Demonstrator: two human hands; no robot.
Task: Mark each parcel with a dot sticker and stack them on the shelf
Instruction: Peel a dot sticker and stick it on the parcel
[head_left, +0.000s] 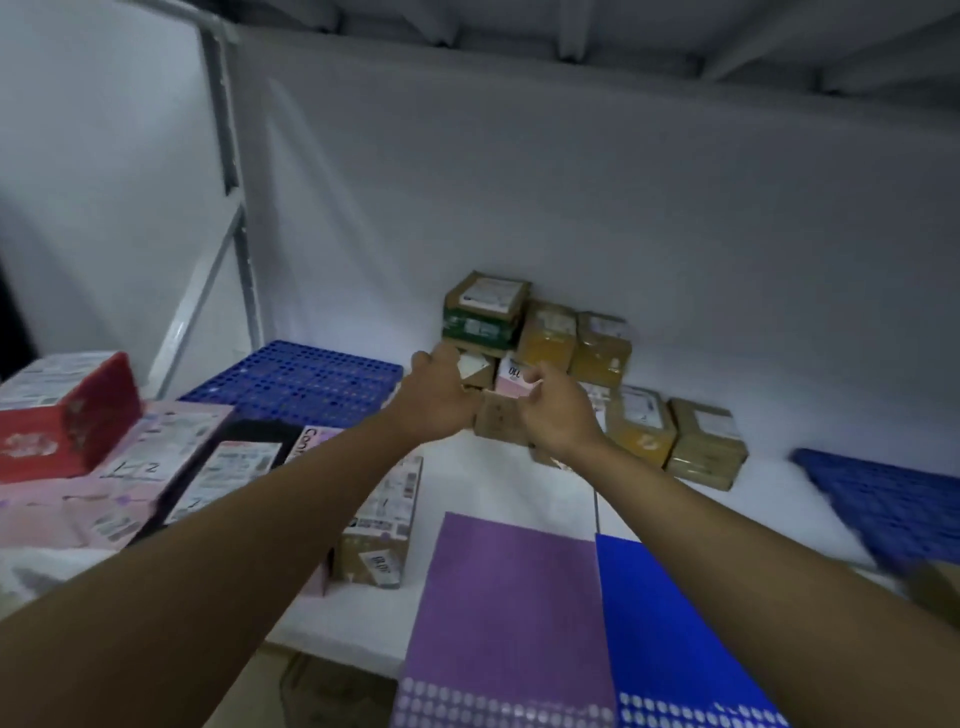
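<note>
Against the back wall I had both hands, left hand (439, 397) and right hand (558, 410), clamped on a small brown parcel (501, 423) at the stack (545, 338), roughly nine stacked, several unmarked boxes (208, 462) left beside the sticker sheets (506, 618).

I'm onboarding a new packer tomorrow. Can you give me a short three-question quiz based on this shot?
1. True or false: both hands hold the same small brown parcel.
2. Which sticker sheet lies further to the person's left: A) the purple sheet, B) the blue sheet?
3. Fill in: the stacked parcels stand against the white ____.

Key:
1. True: the left hand and the right hand grip it from either side.
2. A.
3. Backdrop.
</note>
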